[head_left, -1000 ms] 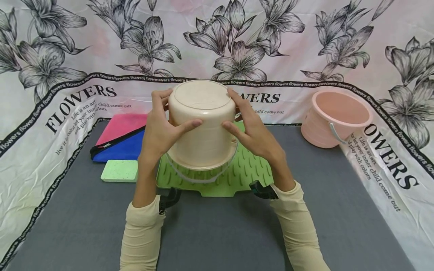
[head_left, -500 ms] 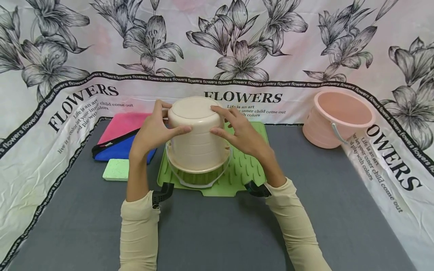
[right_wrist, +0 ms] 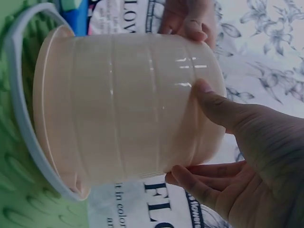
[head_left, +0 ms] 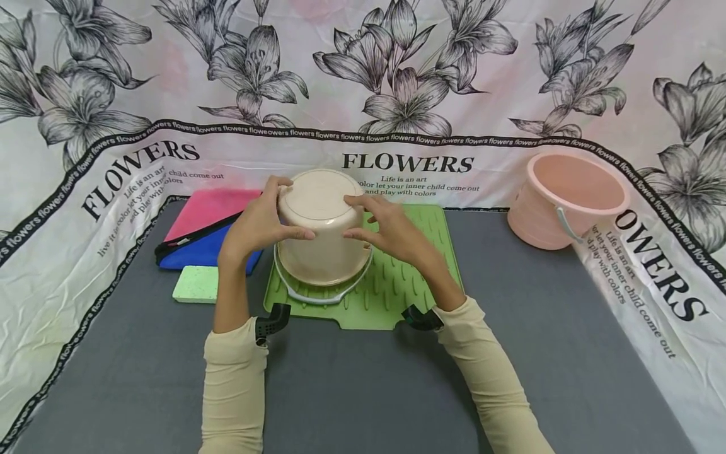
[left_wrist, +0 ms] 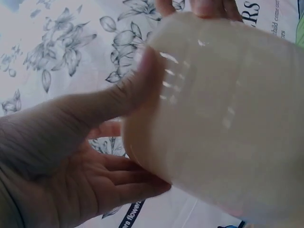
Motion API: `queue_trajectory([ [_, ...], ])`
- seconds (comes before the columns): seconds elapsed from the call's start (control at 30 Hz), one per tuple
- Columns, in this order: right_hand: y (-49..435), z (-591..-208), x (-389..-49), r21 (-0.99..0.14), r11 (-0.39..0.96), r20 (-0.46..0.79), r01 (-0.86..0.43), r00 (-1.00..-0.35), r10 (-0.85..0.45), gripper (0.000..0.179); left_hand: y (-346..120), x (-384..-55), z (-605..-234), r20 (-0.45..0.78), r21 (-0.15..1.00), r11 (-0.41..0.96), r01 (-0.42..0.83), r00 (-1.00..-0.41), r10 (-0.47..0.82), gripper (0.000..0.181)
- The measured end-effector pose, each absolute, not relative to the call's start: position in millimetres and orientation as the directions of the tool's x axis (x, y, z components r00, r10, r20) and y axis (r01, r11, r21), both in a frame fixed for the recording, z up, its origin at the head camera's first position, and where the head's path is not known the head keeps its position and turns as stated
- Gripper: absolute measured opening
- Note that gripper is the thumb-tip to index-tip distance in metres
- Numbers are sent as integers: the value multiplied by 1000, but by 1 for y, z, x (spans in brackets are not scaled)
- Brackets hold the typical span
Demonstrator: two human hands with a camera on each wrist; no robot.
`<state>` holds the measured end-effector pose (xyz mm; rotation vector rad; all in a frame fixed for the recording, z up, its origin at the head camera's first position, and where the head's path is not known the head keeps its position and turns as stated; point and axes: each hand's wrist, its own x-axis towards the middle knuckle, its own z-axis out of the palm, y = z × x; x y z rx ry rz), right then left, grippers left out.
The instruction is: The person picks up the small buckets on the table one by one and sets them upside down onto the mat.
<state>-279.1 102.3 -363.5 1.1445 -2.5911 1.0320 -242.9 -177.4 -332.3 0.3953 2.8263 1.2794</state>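
Note:
A cream bucket (head_left: 323, 243) is upside down over the left part of a green drying mat (head_left: 408, 271). Its pale grey handle (head_left: 317, 299) hangs below the rim and lies close over the mat. My left hand (head_left: 255, 224) grips the bucket's left side near its upturned base, thumb across the front. From the right, my right hand (head_left: 391, 230) holds the same end, thumb in front and fingers at the base's edge. The right wrist view shows the ribbed wall of the bucket (right_wrist: 128, 104) between both hands, with its rim toward the mat.
A pink bucket (head_left: 544, 217) stands upright at the back right. Behind my left forearm lie a pink cloth (head_left: 210, 211), a blue cloth (head_left: 193, 249) with a black edge, and a green sponge (head_left: 195, 285). A floral sheet (head_left: 255, 145) hangs behind the grey table (head_left: 351, 391).
Both hands have lowered the upside-down cream bucket toward the mat and shifted it to the left. Its handle has come down with it. The pink bucket and cloths stay put.

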Motion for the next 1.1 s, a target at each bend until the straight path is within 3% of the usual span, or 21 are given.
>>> queue_trajectory([
  [0.2, 96, -370, -281, -516, 515, 309, -685, -709, -634, 66, -179, -244, -334, 46, 681, 692, 239, -957, 286, 115],
  [0.6, 92, -370, -277, -512, 531, 277, -675, -715, -642, 66, -185, -246, -337, -46, 631, 729, 266, -925, 378, 108],
  [1.1, 107, -360, -277, -482, 556, 131, -678, -682, -719, 78, -149, -244, -329, -83, 476, 844, 249, -942, 324, 94],
])
